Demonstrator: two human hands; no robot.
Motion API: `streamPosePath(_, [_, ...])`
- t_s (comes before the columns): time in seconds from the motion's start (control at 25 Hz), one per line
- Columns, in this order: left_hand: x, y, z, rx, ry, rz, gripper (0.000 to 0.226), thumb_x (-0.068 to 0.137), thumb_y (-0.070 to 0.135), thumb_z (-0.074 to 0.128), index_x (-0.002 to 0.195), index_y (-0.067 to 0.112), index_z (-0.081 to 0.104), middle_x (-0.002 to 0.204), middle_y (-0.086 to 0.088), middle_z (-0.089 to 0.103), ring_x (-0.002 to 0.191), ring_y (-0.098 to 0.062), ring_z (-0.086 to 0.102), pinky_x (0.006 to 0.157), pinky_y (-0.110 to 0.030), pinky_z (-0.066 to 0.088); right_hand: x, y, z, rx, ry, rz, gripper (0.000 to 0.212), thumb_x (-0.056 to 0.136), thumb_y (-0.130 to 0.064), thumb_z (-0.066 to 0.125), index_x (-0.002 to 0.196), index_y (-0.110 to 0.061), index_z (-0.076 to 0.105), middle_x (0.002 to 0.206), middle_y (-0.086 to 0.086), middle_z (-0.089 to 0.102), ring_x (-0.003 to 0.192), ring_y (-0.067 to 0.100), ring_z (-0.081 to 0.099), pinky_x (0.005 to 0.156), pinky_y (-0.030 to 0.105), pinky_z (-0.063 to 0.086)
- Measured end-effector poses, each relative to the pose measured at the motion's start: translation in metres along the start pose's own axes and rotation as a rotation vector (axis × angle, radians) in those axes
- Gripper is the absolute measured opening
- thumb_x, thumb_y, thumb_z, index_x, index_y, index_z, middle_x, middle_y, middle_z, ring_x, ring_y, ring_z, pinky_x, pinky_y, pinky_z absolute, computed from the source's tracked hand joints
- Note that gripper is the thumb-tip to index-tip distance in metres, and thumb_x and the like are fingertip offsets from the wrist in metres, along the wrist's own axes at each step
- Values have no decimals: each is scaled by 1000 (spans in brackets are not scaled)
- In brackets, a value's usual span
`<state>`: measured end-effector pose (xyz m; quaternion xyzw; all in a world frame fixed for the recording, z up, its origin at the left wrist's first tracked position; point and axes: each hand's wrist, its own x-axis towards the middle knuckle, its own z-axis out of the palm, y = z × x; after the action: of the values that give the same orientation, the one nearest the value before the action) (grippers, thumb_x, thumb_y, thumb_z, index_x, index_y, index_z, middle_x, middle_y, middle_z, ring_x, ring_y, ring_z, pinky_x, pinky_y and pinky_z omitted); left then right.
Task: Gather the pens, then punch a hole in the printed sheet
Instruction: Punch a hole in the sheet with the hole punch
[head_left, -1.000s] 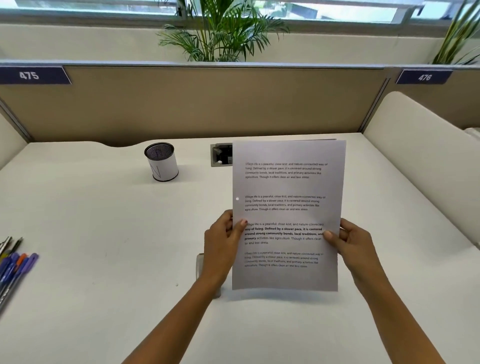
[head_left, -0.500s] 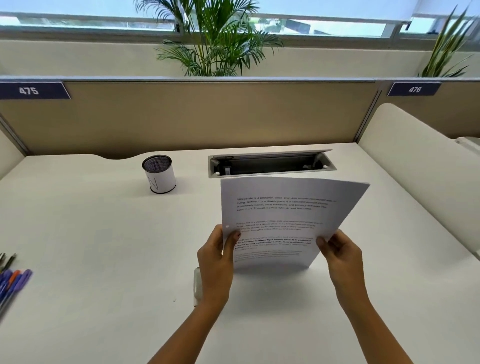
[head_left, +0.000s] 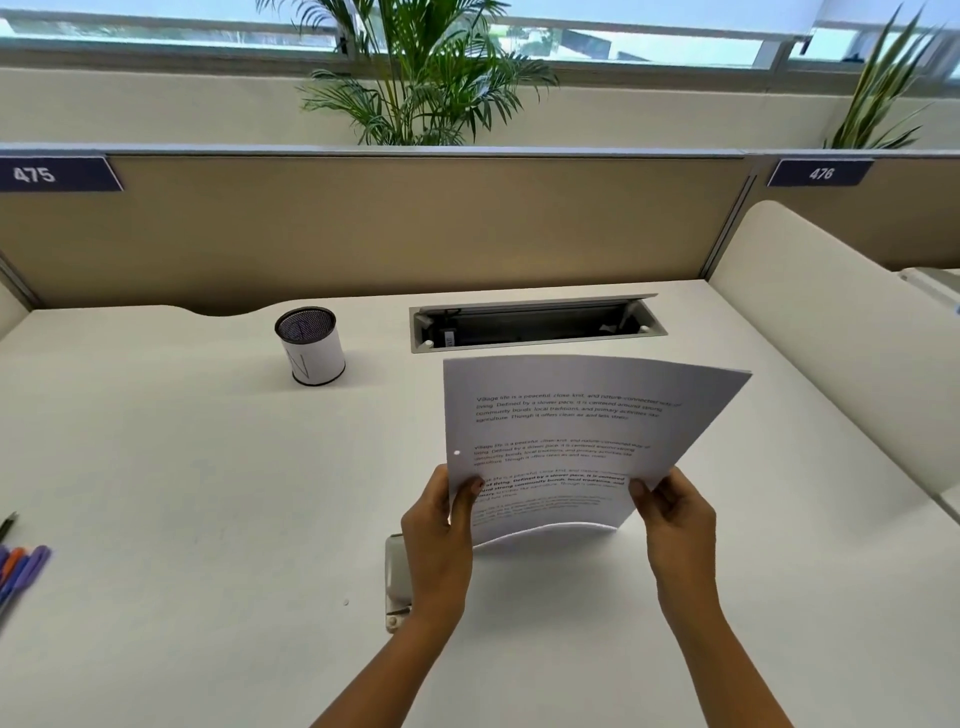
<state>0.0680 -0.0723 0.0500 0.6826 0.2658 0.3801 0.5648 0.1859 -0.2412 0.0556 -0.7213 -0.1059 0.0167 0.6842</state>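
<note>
Paper-white, the printed sheet (head_left: 571, 426) already bears a punched hole (head_left: 457, 452) at its left margin, pinched above the desk (head_left: 182, 467) by left hand (head_left: 439, 540) and right hand (head_left: 675, 525), while the pens (head_left: 23, 569) lie bunched far left, outside the cup (head_left: 311, 353).

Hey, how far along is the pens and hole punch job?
Done: the printed sheet shows a hole near its left edge, and the pens lie bunched at the left of the desk. In hand: left hand and right hand hold the sheet. Left: perhaps setting it down.
</note>
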Motion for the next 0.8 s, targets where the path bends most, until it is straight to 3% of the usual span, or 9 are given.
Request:
streamPosePath(0.12, [2, -1, -2, 8, 3, 34, 13, 91, 17, 56, 96, 28, 61, 95, 17, 69, 83, -6, 62, 65, -10, 51, -1, 0, 1, -9, 25, -19, 24, 91, -3, 59, 88, -25, 66, 85, -15, 73, 78, 1, 64, 70, 6, 48])
streamPosePath(0.24, [0, -7, -4, 20, -36, 9, 13, 90, 19, 56, 100, 25, 61, 99, 13, 69, 88, -2, 62, 69, -6, 50, -5, 4, 1, -33, 9, 10, 33, 91, -3, 59, 85, -35, 66, 85, -20, 72, 80, -2, 64, 74, 12, 48])
streamPosePath(0.36, [-2, -12, -3, 42, -33, 0, 10, 90, 16, 57, 93, 24, 62, 94, 10, 69, 83, 1, 62, 66, -6, 48, -10, 12, 3, -63, 15, 46, 32, 91, -4, 59, 83, -34, 66, 83, -18, 72, 80, 3, 64, 76, 20, 47])
streamPosePath(0.44, [-1, -11, -1, 47, -11, 13, 16, 91, 16, 57, 86, 30, 59, 90, 12, 68, 81, 0, 63, 62, -7, 49, -11, 16, 2, -83, 49, 70, 22, 90, -7, 62, 90, -29, 64, 88, -9, 72, 90, 16, 65, 80, 25, 48])
streamPosePath(0.52, [2, -6, 2, 16, 19, 6, 17, 91, 16, 57, 84, 32, 59, 86, 15, 68, 77, -3, 63, 61, -11, 52, -12, 21, -1, -72, 103, 114, 24, 87, -13, 68, 107, -24, 60, 109, -2, 67, 105, 20, 61, 91, 28, 46])
streamPosePath(0.64, [10, 3, 8, -42, 83, -16, 15, 90, 21, 59, 84, 34, 61, 82, 22, 69, 73, -5, 63, 62, -17, 55, -19, 28, -4, 29, 147, 257, 46, 84, -20, 71, 124, -22, 49, 127, -2, 56, 118, 19, 53, 94, 28, 40])
streamPosePath(0.8, [13, 18, 20, -176, 149, -107, 7, 84, 32, 62, 85, 38, 64, 84, 26, 71, 78, 1, 67, 63, -11, 52, -22, 24, 5, 416, -28, 449, 48, 84, -21, 66, 127, -10, 49, 127, 17, 61, 106, 22, 64, 88, 28, 52])
